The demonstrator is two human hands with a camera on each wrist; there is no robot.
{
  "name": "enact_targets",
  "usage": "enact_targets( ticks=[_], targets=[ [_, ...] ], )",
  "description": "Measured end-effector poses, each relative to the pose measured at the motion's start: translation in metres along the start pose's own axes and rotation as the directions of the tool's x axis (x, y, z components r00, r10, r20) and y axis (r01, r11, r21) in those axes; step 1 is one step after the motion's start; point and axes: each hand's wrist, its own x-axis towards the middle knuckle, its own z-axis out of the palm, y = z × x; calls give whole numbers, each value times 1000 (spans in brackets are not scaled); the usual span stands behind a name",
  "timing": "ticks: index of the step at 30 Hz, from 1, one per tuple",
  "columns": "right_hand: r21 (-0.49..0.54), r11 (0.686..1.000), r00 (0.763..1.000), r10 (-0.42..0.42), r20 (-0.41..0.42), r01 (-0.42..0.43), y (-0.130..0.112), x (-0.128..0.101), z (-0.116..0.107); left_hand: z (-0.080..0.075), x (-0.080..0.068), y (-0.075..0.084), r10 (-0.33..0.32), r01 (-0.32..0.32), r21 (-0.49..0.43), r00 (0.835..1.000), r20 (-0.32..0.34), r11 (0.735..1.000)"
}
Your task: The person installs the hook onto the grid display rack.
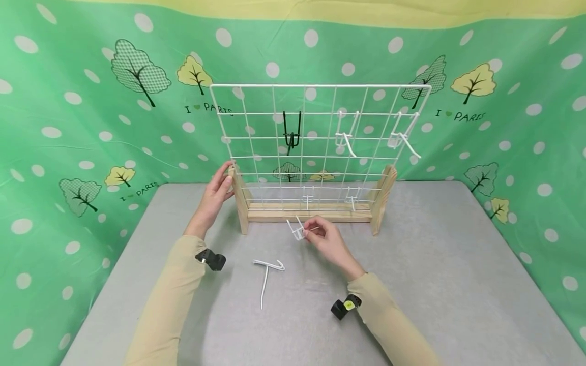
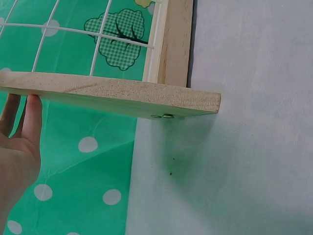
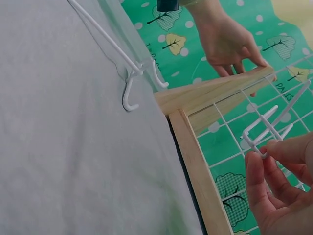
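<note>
From the head view, a white wire grid panel [image 1: 320, 137] stands in a wooden base [image 1: 310, 212] on the grey table [image 1: 458, 284]. The left hand [image 1: 218, 190] rests with straight fingers against the left wooden upright [image 1: 239, 195]. The right hand [image 1: 326, 239] pinches a small white wire hook [image 1: 297, 230] just in front of the base. A second white hook [image 1: 267, 274] lies flat on the table between the two forearms. On the grid hang a black hook [image 1: 291, 133] and several white ones.

The left wrist view shows only the wooden foot [image 2: 112, 93] close up, with the left hand's fingers [image 2: 33, 117] laid straight along it, gripping nothing.

The right wrist view shows what the head view leaves small: the fingertips [image 3: 281, 149] clamped on the white wire hook's [image 3: 266, 127] stem, its prongs pointing toward the grid. The loose hook [image 3: 129, 73] lies on the table beyond.
</note>
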Motion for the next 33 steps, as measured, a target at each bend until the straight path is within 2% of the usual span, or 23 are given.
enact_targets(
  ticks=[15,24,30,33],
  targets=[
    [118,993,997,20,-80,-10,-5,9,15,1,2,1,-6,6,-16,1000,-2,1000],
    [161,987,994,17,-106,0,-2,15,29,1,-1,1,51,-51,-20,999,6,999],
    [187,982,995,8,-102,11,0,19,40,0,-1,0,13,-13,-4,1000,4,1000],
    [183,983,996,3,-94,15,-7,21,42,0,0,0,0,0,-3,1000,2,1000]
  ],
)
